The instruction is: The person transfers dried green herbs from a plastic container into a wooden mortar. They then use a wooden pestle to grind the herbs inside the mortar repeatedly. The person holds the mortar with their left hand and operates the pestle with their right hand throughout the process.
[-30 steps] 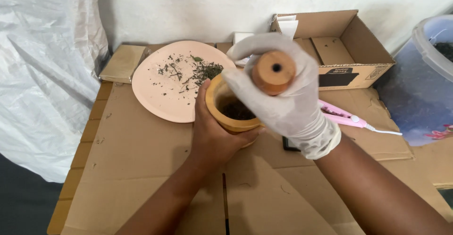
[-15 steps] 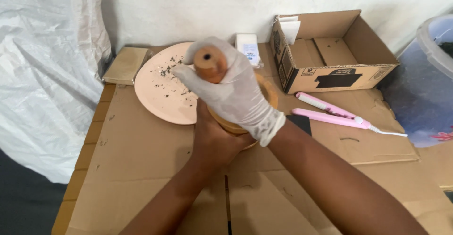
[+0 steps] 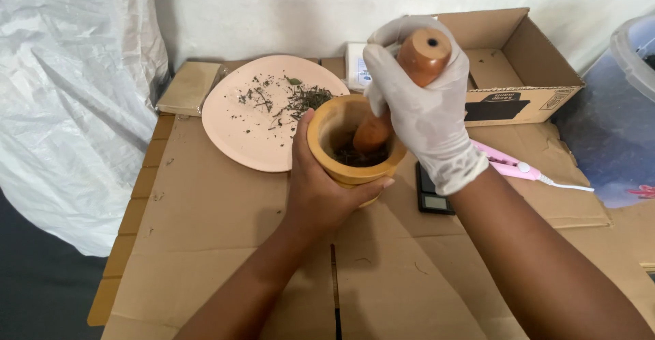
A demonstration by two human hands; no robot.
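pestle (image 3: 372, 134) tip buried, tub (image 3: 614, 128) – edge-cropped

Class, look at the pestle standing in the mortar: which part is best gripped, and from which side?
Grip the pestle by its thick upper shaft, from above right, as the right hand does. Its lower end sits in the mortar, and the left hand holds the near left wall.

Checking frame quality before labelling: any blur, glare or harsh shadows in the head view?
Head view: sharp overall, soft even light, no glare; right hand on the pestle and left hand round the mortar show crisp edges; only faint shadows on the cardboard; mild wide-angle bending at the edges.
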